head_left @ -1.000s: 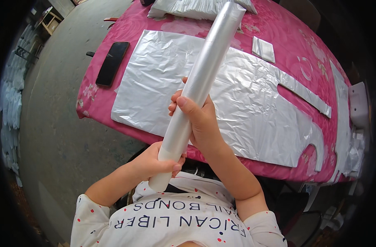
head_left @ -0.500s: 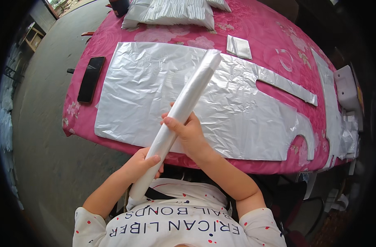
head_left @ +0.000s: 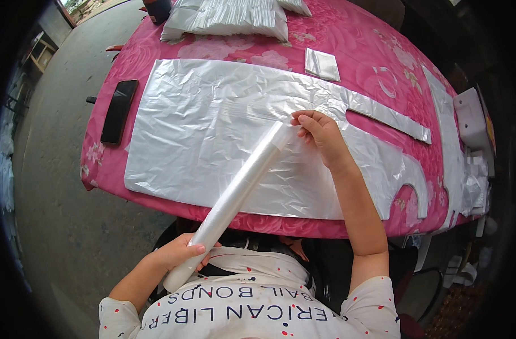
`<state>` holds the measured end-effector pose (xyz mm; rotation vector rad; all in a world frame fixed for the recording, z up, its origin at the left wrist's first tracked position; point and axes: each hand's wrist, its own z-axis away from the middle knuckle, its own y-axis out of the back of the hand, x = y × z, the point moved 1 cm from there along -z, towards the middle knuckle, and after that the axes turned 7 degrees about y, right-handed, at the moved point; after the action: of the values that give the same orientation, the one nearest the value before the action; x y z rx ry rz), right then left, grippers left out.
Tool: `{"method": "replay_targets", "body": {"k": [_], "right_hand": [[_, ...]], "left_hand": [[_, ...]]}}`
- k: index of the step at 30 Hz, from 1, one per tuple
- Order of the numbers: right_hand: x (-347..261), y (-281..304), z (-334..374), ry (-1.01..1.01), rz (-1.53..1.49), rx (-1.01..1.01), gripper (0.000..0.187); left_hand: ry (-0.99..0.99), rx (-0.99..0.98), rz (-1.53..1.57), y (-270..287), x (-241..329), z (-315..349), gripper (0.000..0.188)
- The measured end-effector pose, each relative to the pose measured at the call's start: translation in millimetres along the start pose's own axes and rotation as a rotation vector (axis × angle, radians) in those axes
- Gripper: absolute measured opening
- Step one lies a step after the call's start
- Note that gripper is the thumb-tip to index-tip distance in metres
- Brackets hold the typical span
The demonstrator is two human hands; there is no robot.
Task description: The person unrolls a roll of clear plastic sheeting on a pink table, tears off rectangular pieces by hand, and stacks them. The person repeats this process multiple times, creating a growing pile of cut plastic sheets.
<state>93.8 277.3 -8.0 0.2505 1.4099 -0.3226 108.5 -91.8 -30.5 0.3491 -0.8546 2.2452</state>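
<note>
A long roll of translucent white plastic (head_left: 235, 189) slants across in front of me, its lower end near my shirt and its far end above the table. Near the lower end, my left hand (head_left: 184, 252) is closed around it. My right hand (head_left: 321, 134) is at the far end, thumb and fingers pinched at the thin, see-through edge of the plastic. Beneath lies a flat stack of white plastic vest-type bags (head_left: 184, 124), wrinkled and shiny, with its cut-out handles pointing right.
A pink flowered cloth (head_left: 105, 169) covers the table. A black phone (head_left: 119, 112) lies at left, a small folded plastic piece (head_left: 322, 65) beyond the stack. Bundled white bags (head_left: 227, 21) stand at the far side. More plastic (head_left: 445, 130) and a white box (head_left: 471, 117) are at right.
My right hand has left the roll's middle and moved up and right to its far end. The roll has come lower and toward me, with my left hand still around it.
</note>
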Motion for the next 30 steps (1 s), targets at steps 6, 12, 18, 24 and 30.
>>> {"method": "replay_targets", "body": {"k": [6, 12, 18, 24, 30], "right_hand": [[-7, -18, 4, -0.05, 0.191, -0.221, 0.017], [-3, -18, 7, 0.02, 0.249, -0.189, 0.015], [2, 52, -16, 0.216, 0.442, 0.235, 0.018], [14, 164, -21, 0.4, 0.605, 0.545, 0.02], [17, 141, -22, 0.337, 0.47, 0.459, 0.02]], "left_hand": [[-0.001, 0.025, -0.015, -2, 2, 1, 0.074], [-0.028, 0.102, -0.074, -1, -2, 2, 0.075], [0.06, 0.116, -0.139, 13, -4, 20, 0.07], [0.149, 0.067, -0.33, 48, -14, 48, 0.046], [0.101, 0.037, -1.005, 29, 54, 39, 0.048]]}}
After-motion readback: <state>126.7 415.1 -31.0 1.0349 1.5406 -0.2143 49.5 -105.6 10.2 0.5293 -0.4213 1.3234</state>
